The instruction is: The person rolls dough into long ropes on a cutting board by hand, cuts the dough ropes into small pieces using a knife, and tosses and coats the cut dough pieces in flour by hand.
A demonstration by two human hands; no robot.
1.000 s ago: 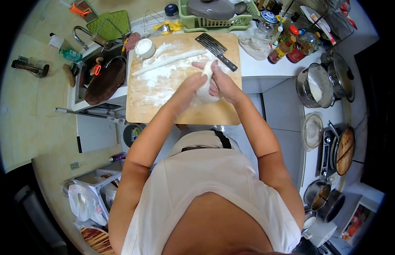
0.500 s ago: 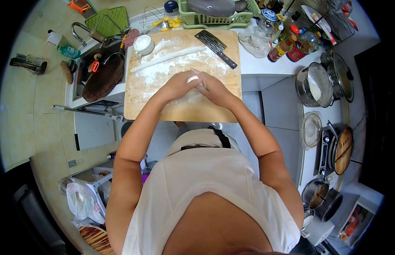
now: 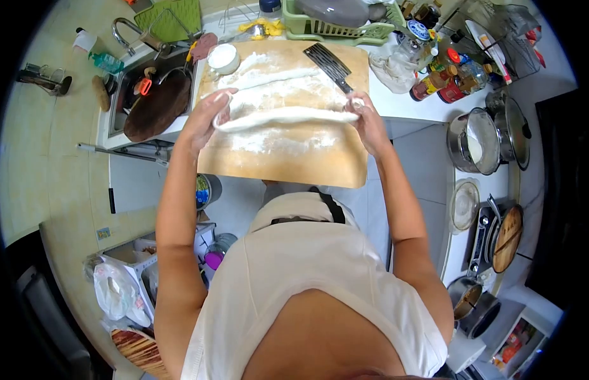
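Observation:
A long floury rope of dough (image 3: 285,116) stretches between my two hands over the wooden board (image 3: 288,168). My left hand (image 3: 209,115) is closed around its left end, and my right hand (image 3: 367,118) pinches the right end. Behind it a second dough rope (image 3: 278,78) lies on the floured board. The cleaver (image 3: 327,64) rests at the board's back right, its handle just beyond my right hand. At the back left stands a white tub of flour (image 3: 223,59).
Left of the board is a sink (image 3: 120,104) with a round dark board (image 3: 158,107) in it. A green dish rack (image 3: 339,28) stands behind. Sauce bottles (image 3: 434,84) and a crumpled cloth (image 3: 394,73) sit at the right. Pots (image 3: 473,140) line the right counter.
My hands were together at the middle of the board around the dough. They have moved apart to its two sides, with the dough rope now drawn out between them.

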